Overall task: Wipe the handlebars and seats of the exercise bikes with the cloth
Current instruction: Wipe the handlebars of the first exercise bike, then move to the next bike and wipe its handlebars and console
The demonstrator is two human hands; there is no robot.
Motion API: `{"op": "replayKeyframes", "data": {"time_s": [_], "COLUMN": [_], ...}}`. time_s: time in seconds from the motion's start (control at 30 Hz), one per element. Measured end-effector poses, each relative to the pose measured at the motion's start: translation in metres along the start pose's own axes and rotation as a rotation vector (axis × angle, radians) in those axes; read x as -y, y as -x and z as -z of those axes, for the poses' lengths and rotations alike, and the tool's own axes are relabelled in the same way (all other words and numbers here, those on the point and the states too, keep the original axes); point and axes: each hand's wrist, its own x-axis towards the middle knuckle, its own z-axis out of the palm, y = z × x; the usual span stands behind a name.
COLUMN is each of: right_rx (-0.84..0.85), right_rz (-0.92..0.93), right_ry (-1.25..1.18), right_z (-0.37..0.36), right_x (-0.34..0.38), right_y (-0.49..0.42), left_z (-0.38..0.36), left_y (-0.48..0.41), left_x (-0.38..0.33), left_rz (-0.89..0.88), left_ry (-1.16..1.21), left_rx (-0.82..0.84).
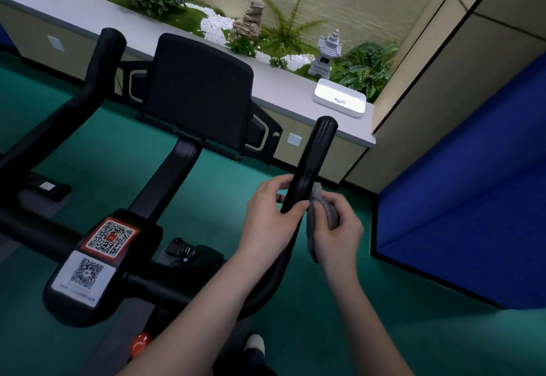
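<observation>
A black exercise bike fills the left and middle, with its right handlebar [316,151] rising toward the ledge and its left handlebar [97,71] at the upper left. My left hand [271,213] grips the right handlebar about halfway up, thumb on the near side. My right hand [339,228] holds a grey cloth [325,207] bunched against the right side of the same bar. The bike's seat is out of view.
The bike's black screen [201,92] stands between the bars, and QR stickers [109,238] sit on the stem. A grey ledge [283,92] with plants, a stone lantern [326,53] and a white tray [339,98] runs behind. A blue padded block [472,192] stands right, on green floor.
</observation>
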Motion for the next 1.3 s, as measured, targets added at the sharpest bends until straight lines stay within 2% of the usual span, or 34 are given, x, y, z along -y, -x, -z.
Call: {"op": "replayKeyframes", "data": {"time_s": [0.1,0.4,0.57,0.73,0.97,1.13,1.3], "right_rx": [0.02,-0.083,-0.071,-0.051,-0.106,-0.199,-0.205], "right_rz": [-0.03,-0.081,-0.093,-0.102,-0.13,-0.15,-0.158], "right_ry": [0.026,0.134,0.131,0.097,0.043,0.05,0.126], "right_z": [0.009,0.043,0.045,0.048,0.114,0.202,0.29], "right_x": [-0.003,0.002,0.002,-0.003,-0.032,-0.065,-0.106], "right_y": [0.015,0.046,0.06,0.069,0.08,0.091,0.099], "left_z": [0.004,0.025,0.041,0.039,-0.032,-0.111,-0.192], "left_y": [0.0,0.013,0.031,0.048,0.078,0.108,0.134], "left_x": [-0.003,-0.007,-0.004,-0.014,-0.029,-0.024,-0.015], "left_rz": [-0.007,-0.142,-0.224,-0.406,-0.606,-0.586,-0.538], "left_ry": [-0.052,-0.238,-0.353,-0.542,-0.756,-0.866,-0.968], "left_rx": [0.047,0.163,0.148,0.103,0.17,0.289,0.377]}}
